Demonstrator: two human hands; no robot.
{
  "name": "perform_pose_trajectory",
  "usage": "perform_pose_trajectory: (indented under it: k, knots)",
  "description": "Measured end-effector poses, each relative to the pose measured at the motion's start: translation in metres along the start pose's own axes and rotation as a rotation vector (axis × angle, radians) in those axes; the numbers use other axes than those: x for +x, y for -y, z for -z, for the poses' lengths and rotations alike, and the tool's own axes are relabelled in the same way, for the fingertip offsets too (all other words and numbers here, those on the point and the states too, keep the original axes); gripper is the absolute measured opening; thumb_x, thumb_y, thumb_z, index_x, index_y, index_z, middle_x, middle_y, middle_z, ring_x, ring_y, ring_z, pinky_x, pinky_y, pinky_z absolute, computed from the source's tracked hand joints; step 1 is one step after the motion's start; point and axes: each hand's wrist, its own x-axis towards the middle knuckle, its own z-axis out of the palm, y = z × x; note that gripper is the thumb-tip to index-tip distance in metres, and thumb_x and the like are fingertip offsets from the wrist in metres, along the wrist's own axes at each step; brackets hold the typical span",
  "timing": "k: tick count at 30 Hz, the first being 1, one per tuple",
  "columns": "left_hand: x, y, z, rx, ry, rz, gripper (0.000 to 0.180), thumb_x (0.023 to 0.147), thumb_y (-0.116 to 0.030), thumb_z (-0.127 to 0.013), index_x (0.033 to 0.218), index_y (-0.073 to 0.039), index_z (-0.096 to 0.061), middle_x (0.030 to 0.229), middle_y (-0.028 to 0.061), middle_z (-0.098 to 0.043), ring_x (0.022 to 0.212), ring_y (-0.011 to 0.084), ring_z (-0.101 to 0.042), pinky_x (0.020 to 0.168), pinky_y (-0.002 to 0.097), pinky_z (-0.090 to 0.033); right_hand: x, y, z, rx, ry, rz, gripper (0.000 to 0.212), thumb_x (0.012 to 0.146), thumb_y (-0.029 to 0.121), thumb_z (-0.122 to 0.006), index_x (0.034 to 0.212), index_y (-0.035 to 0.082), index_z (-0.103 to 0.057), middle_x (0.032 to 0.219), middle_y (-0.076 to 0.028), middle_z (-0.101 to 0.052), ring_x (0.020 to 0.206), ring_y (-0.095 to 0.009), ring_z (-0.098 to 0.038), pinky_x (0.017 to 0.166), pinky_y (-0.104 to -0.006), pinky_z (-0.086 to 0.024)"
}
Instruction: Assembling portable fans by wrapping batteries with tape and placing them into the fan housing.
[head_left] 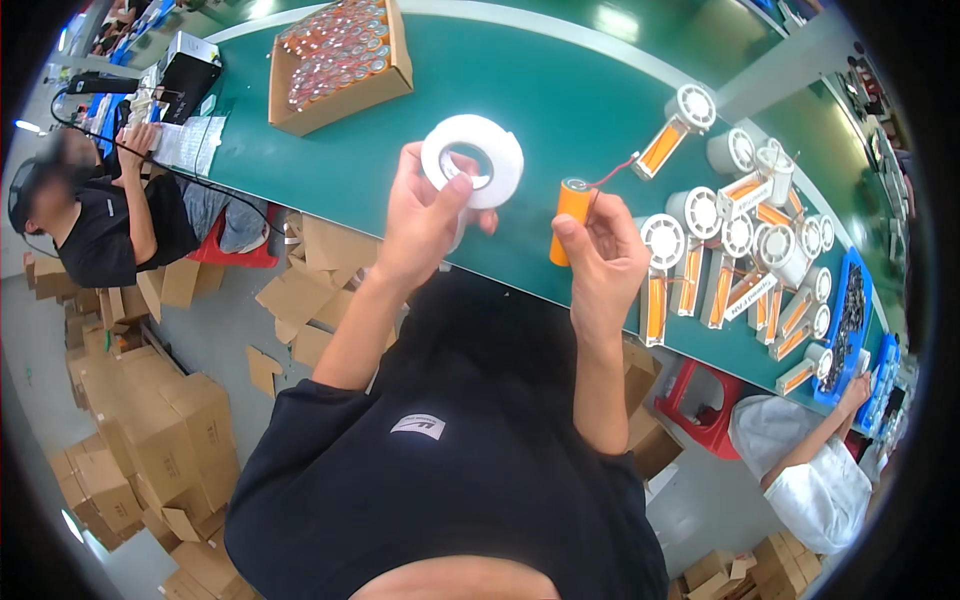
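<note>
My left hand (424, 222) is closed on a roll of white tape (503, 165), its thumb and fingers gripping the ring through and around the core. Across from it, my right hand (608, 250) pinches an orange cylindrical battery cell (570, 215) between thumb and fingers, held nearly upright. A thin red wire (615, 170) runs from the top of the cell to a small white connector. Both things are held up above the near edge of the green table (480, 65), with a gap between them. Fingers behind the battery are partly hidden.
An open cardboard box (340, 105) of wrapped orange cells stands far left. White fan units (690, 215) with orange cells crowd the right, by blue bins (850, 300). Co-workers sit left (125, 225) and right (810, 480). Cardboard cartons (160, 410) cover floor at left.
</note>
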Motion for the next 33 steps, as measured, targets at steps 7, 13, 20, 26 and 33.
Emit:
perform_pose_trajectory:
  k: [7,13,20,26,33]
  knots:
    - [-0.011,0.011,-0.01,0.027,0.042,0.088,0.042,0.091,-0.011,-0.061,0.114,-0.006,-0.027,0.1,0.0082,-0.051,0.062,0.0113,-0.05,0.052,0.0274,-0.043,0.001,0.006,0.006,0.003,0.007,0.001,0.03,0.082,0.006,-0.072,0.107,-0.007,-0.063,0.093,-0.004,-0.055,0.079,-0.008,-0.05,0.068,-0.021,-0.043]
    - [-0.012,0.011,-0.008,0.087,0.051,0.101,0.041,0.09,-0.01,-0.061,0.114,-0.008,-0.027,0.099,0.0063,-0.051,0.064,0.0087,-0.047,0.052,0.0248,-0.04,0.004,0.008,0.007,-0.085,0.02,0.068,0.031,0.083,0.007,-0.072,0.11,-0.006,-0.063,0.093,-0.004,-0.055,0.077,-0.007,-0.049,0.065,-0.0207,-0.042]
    - [-0.012,0.009,-0.008,0.139,0.064,0.139,0.042,0.09,-0.009,-0.062,0.112,-0.01,-0.026,0.099,0.0058,-0.051,0.065,0.0076,-0.047,0.053,0.0236,-0.042,0.006,0.001,0.007,-0.141,0.041,0.089,0.033,0.078,0.006,-0.075,0.108,-0.005,-0.065,0.088,-0.003,-0.055,0.073,-0.007,-0.046,0.062,-0.0206,-0.04]
    - [-0.009,0.002,0.002,0.333,0.123,0.163,0.045,0.092,-0.011,-0.058,0.122,-0.006,-0.025,0.102,0.0063,-0.05,0.066,0.0062,-0.047,0.053,0.021,-0.042,0.01,0.007,0.014,-0.216,0.145,0.01,0.033,0.077,0.008,-0.076,0.107,-0.002,-0.067,0.082,-0.002,-0.053,0.07,-0.007,-0.046,0.059,-0.0209,-0.038]
    - [-0.009,-0.004,0.004,0.623,0.242,0.179,0.045,0.094,-0.012,-0.054,0.127,0.001,-0.025,0.108,0.0099,-0.048,0.093,0.0124,-0.051,0.079,0.0257,-0.047,0.014,0.014,0.02,-0.257,0.272,-0.146,0.036,0.076,0.009,-0.077,0.109,-0.001,-0.067,0.076,0.0,-0.051,0.068,-0.006,-0.047,0.059,-0.0212,-0.039]
